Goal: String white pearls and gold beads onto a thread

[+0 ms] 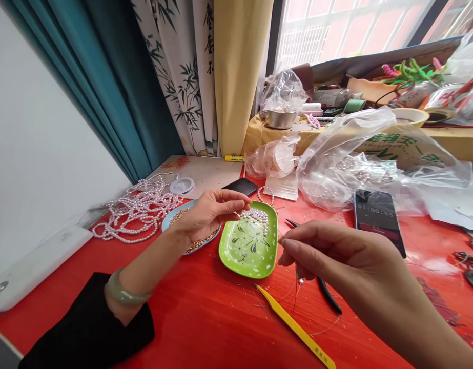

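Note:
My left hand [213,212] reaches over the blue plate [166,221] of gold beads [198,245], its thumb and fingers pinched at the upper left of the green tray [228,264]. Whatever is in that pinch is too small to make out. White pearl beads [255,215] lie at the tray's far end. Right of the tray, my right hand [328,251] is closed in a pinch on a thin thread. Below its fingers hang fine strands of thread [296,294] with a pearl bead [301,281] on them. Yellow tweezers [293,325] and black-handled pliers [329,296], partly hidden, lie below.
Strands of pearl beads [132,210] and a spool [182,185] lie at the left. A phone [378,218] showing a timer is behind my right hand. Clear plastic bags [336,169] and a cluttered sill [374,97] line the back.

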### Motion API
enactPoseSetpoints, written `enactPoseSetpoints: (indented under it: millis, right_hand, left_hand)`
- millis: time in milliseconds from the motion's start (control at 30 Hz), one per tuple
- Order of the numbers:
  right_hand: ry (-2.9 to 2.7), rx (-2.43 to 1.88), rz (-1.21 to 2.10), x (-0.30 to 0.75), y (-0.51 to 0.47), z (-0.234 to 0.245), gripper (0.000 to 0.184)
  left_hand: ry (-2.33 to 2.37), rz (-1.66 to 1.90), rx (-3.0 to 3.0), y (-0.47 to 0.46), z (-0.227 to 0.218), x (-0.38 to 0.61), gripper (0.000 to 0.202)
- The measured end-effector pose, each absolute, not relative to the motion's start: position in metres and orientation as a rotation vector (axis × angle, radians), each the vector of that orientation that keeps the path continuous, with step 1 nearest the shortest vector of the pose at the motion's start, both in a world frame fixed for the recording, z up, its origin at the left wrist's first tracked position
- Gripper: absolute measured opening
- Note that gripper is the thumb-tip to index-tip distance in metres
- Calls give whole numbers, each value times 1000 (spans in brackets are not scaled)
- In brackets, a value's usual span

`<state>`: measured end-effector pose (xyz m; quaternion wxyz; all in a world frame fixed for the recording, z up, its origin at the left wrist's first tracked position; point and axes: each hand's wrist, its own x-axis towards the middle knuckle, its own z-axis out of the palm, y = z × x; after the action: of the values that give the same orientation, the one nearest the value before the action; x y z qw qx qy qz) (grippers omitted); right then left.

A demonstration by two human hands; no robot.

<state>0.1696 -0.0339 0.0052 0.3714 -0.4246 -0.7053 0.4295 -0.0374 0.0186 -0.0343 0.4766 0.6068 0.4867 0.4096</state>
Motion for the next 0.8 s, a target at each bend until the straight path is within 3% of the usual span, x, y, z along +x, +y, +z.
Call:
enactPoseSetpoints:
  millis: [200,800]
  right_hand:
    - [-1766,-1157,1082,165,-43,6,18]
    - [-1893,-1170,984,168,-42,8,18]
  left_hand:
    - [713,996,967,-8,-26,-10,10]
    - [653,997,1002,-16,-22,-4,8]
